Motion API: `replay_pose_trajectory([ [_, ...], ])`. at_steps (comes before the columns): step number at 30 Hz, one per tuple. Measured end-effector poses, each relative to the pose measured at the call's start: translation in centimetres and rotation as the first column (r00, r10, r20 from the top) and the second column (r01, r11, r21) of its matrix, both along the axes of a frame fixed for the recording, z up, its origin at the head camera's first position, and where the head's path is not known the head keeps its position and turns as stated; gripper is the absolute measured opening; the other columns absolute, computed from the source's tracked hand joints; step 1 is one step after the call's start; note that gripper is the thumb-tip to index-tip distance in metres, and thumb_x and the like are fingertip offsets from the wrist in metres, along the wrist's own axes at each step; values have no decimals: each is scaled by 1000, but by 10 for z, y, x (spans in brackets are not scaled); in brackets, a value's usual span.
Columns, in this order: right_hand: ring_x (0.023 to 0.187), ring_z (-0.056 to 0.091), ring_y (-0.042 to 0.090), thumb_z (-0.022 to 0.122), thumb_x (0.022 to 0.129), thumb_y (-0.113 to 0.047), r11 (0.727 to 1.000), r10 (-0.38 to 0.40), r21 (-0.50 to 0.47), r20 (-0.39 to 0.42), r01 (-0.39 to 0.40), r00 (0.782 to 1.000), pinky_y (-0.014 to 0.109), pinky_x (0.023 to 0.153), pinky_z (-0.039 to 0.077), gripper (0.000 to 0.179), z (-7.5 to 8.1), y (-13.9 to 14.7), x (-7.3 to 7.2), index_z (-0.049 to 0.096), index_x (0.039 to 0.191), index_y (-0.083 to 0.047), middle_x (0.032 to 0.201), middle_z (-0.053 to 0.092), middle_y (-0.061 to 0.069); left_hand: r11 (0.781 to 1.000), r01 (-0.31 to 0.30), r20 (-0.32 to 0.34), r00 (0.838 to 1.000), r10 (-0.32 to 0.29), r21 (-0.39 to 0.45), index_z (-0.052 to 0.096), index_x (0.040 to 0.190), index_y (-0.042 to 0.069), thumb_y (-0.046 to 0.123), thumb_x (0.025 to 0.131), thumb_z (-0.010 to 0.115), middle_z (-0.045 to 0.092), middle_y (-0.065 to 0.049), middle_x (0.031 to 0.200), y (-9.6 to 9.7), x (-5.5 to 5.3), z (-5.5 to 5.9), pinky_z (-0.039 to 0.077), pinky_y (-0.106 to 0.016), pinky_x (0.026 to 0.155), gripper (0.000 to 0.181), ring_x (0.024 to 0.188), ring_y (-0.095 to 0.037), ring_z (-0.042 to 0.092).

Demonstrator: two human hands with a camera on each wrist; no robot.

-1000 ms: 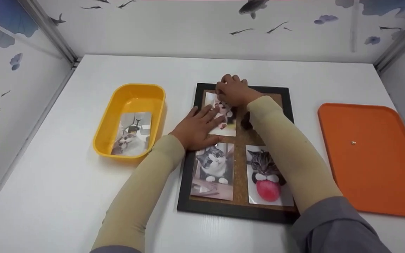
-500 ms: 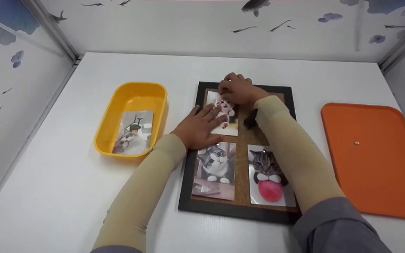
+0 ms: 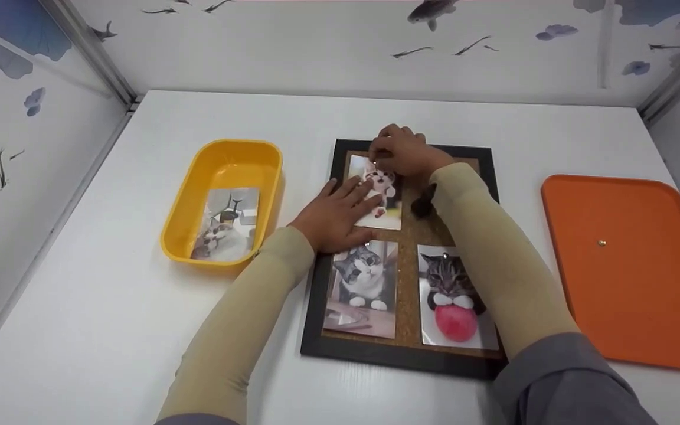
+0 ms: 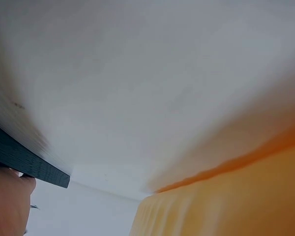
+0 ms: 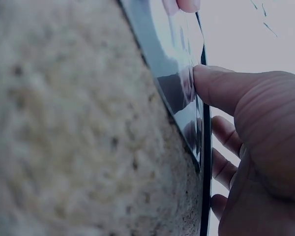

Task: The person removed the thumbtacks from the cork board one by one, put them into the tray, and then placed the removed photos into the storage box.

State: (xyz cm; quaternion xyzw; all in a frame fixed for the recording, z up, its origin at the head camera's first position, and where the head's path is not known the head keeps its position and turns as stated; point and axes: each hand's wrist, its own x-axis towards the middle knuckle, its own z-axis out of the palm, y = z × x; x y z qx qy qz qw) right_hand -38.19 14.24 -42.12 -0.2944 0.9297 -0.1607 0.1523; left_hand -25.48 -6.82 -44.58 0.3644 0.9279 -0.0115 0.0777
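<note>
My left hand (image 3: 337,217) lies spread with straight fingers over the upper left photo (image 3: 384,221), pressing it to the framed corkboard (image 3: 408,295). In the left wrist view, part of that hand (image 4: 10,201) shows by the dark frame edge (image 4: 32,164). My right hand (image 3: 408,152) is curled at the top of this kitten photo. Its thumb and forefinger meet at a small shiny thumbtack (image 3: 375,164), partly covered. In the right wrist view, the thumb (image 5: 221,83) touches the glossy photo. Two more cat photos are below: a grey-white cat (image 3: 360,307) and a tabby with a pink ball (image 3: 457,321).
A yellow bin (image 3: 176,221) at the left holds a cat photo (image 3: 231,221). The orange tray (image 3: 623,295) at the right bears one small shiny tack (image 3: 601,242). A small dark object (image 3: 422,205) sits under the right wrist. Patterned panels (image 3: 293,53) border the white table.
Both hands keep nearly the same places on the board. The right thumb and forefinger shift slightly, and the shiny tack shows more at their tips now. The whole view drifts a little.
</note>
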Motion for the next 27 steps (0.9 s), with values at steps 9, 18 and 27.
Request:
replay_pose_trajectory([
  [9,128,34,31,56,102,-25,1000,-9,8,-1,9,1000,57,107,23,15,1,-1,-1,63,113,-20,142,37,10,1000,-7,-10,1000,7,-17,11,161,28,70,99,18,2,-2,167,1,0,2,2,-51,120,75,152,-23,-1],
  [18,127,33,33,54,102,-24,1000,0,13,2,0,1000,58,103,23,13,0,-3,0,62,110,-19,142,37,11,1000,-6,-7,1000,6,-4,13,161,28,69,99,19,4,-2,167,1,2,0,2,-50,120,74,152,-24,1],
  [27,124,35,33,58,101,-29,1000,-11,-4,-19,11,1000,56,102,24,14,-2,-5,0,61,107,-17,140,38,10,1000,0,-16,1000,0,-6,13,161,28,69,99,19,5,-2,167,0,2,1,3,-50,120,74,152,-24,1],
])
